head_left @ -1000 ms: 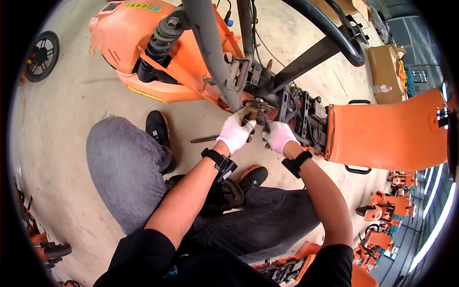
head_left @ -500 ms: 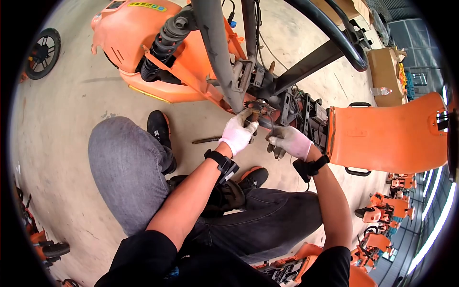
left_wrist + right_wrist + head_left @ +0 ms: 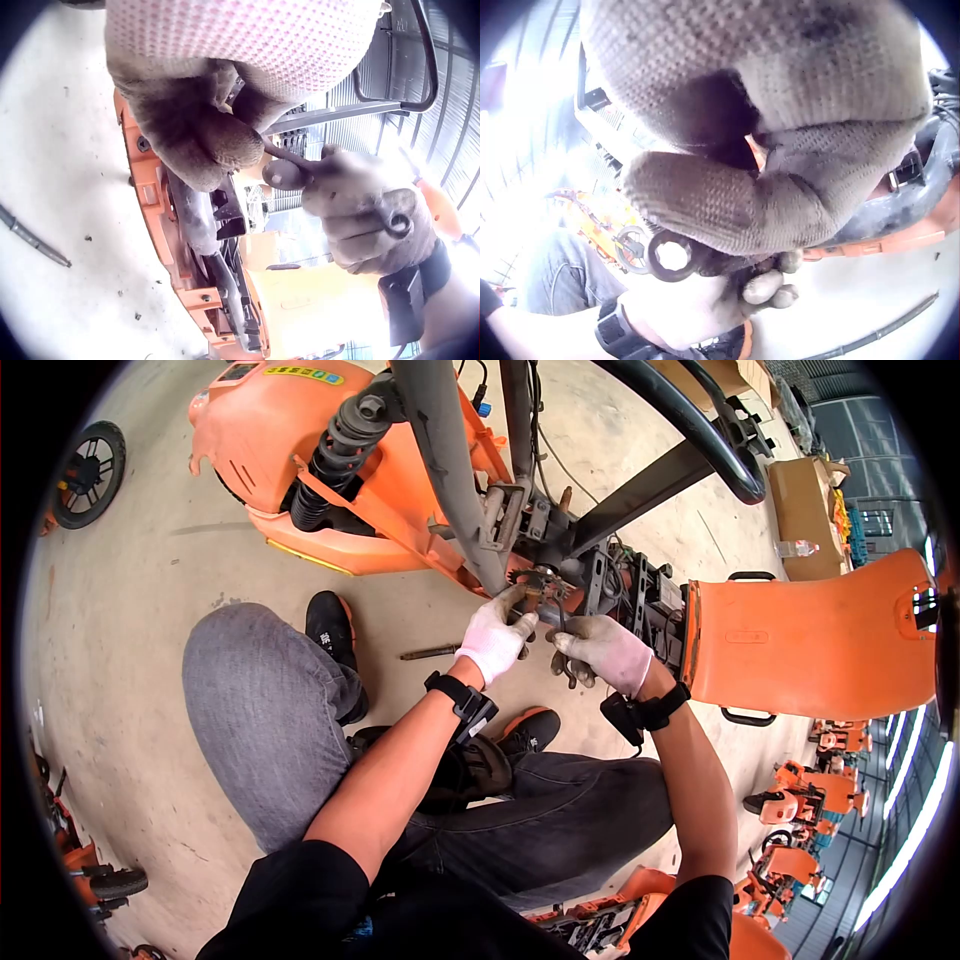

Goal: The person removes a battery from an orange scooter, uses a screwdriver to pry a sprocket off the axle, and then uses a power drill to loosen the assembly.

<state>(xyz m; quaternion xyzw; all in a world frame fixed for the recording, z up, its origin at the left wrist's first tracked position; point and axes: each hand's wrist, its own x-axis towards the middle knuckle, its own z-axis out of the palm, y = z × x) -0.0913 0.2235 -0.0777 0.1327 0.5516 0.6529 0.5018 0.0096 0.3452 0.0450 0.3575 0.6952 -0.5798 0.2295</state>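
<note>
My left hand (image 3: 490, 638), in a pale pink-dotted work glove with dirty fingers, pinches a rusty brown part (image 3: 533, 598) beside a toothed sprocket (image 3: 553, 586) low on the scooter frame. Its fingers curl over most of that part in the left wrist view. To its right, my gloved right hand (image 3: 612, 652) grips a dark ring-ended wrench. The wrench's ring (image 3: 654, 257) sticks out below the curled fingers in the right wrist view, while its shaft (image 3: 281, 154) reaches toward the left fingertips in the left wrist view.
An orange scooter body (image 3: 285, 435) with a black coil shock (image 3: 340, 455) stands at upper left. The orange seat (image 3: 800, 645) lies raised at right, near exposed wiring. A dark rod (image 3: 428, 653) lies on the floor by my shoe (image 3: 330, 628). Grey frame tubes (image 3: 445, 470) rise above my hands.
My right hand has moved a little down and right from the sprocket, then slightly back left, with the wrench in its grip. The left hand stays by the sprocket.
</note>
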